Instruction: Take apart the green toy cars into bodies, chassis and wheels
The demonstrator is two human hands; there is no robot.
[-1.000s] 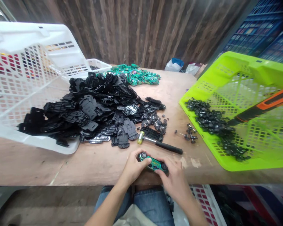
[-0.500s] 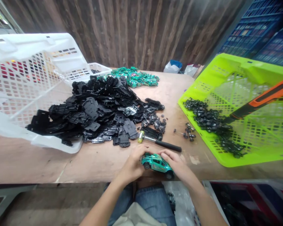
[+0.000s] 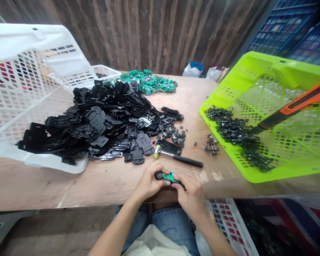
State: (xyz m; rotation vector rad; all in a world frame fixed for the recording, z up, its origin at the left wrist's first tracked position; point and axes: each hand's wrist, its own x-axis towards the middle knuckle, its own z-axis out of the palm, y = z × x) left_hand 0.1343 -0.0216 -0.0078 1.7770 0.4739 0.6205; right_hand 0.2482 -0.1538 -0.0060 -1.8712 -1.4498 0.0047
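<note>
Between my two hands is a green toy car [image 3: 168,176] with dark wheels, held at the front edge of the table. My left hand [image 3: 150,182] grips one end, beside a wheel that faces up toward me. My right hand [image 3: 190,193] is closed around the other end and hides much of it. Just beyond the car lies a small hammer [image 3: 186,160] with a yellow head and a black handle; neither hand touches it. A heap of black plastic car bases [image 3: 104,124] spreads to the left, with wheel-and-axle pieces [image 3: 173,134] at its right side.
A tipped white basket [image 3: 77,167] stands at left, a lime-green basket [image 3: 252,174] at right with wheel axles and an orange-black handle [image 3: 293,105]. Green car bodies [image 3: 146,82] lie at the back. Loose axles [image 3: 211,145] sit on the wooden table [image 3: 109,188].
The toy car has been turned and raised slightly; less of its side shows, and my right hand now wraps its end. The view has shifted a little.
</note>
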